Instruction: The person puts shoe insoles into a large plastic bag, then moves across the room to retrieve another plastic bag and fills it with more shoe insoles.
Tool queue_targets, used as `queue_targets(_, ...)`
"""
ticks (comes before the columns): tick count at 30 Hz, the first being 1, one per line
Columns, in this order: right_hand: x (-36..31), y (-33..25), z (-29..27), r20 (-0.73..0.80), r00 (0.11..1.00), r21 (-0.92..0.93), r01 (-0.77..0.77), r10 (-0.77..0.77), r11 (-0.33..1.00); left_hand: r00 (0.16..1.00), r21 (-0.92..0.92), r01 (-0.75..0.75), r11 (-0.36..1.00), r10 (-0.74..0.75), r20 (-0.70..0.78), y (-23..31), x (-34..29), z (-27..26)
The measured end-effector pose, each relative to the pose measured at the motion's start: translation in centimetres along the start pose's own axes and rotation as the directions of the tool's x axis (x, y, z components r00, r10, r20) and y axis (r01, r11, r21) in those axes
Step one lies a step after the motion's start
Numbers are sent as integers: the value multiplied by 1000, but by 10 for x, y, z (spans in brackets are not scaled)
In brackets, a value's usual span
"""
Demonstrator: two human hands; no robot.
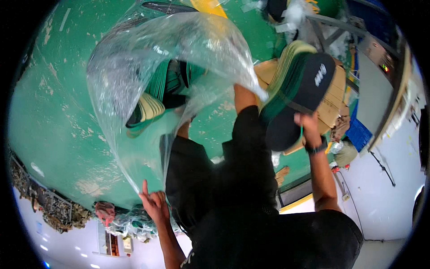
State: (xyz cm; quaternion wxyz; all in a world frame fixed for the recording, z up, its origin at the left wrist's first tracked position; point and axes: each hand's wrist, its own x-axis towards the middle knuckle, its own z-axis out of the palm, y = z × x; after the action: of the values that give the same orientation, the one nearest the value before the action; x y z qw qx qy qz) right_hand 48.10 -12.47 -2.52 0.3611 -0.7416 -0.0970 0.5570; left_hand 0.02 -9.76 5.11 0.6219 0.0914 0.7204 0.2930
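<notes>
My left hand point(155, 205) pinches the lower edge of a large clear plastic bag point(215, 40), its index finger partly stretched out. The bag's mouth gapes toward me. Inside it lie bundles of shoe insoles point(154, 105), showing green, black and pale yellow edges through the film. On the right, my right hand point(309, 127) grips a thick stack of insoles point(298, 92) by its near side, fingers wrapped round the edge. Its top insole is black with a small white print; green and pale yellow layers show along the side. A thin band crosses the stack.
Behind the held stack lies brown cardboard point(333, 105). A grey metal frame point(336, 27) with plastic wrap stands at the far right. Filled bags point(134, 220) lie near the left wall. The green floor point(58, 116) is scuffed.
</notes>
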Motion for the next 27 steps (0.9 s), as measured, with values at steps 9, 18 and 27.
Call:
queue_targets(9, -80, 2, 208, 469, 844, 87, -335, 258, 938, 989, -108, -29, 994, 44, 138, 24, 3, -7)
queue_targets(18, -45, 26, 190, -194, 747, -499, 483, -636, 720, 996, -162, -25, 986, 39, 80, 12, 2, -30)
queue_targets(27, 6, -23, 169, 238, 951, -379, 279, -199, 882, 997, -102, -49, 994, 55, 56, 2, -2, -19)
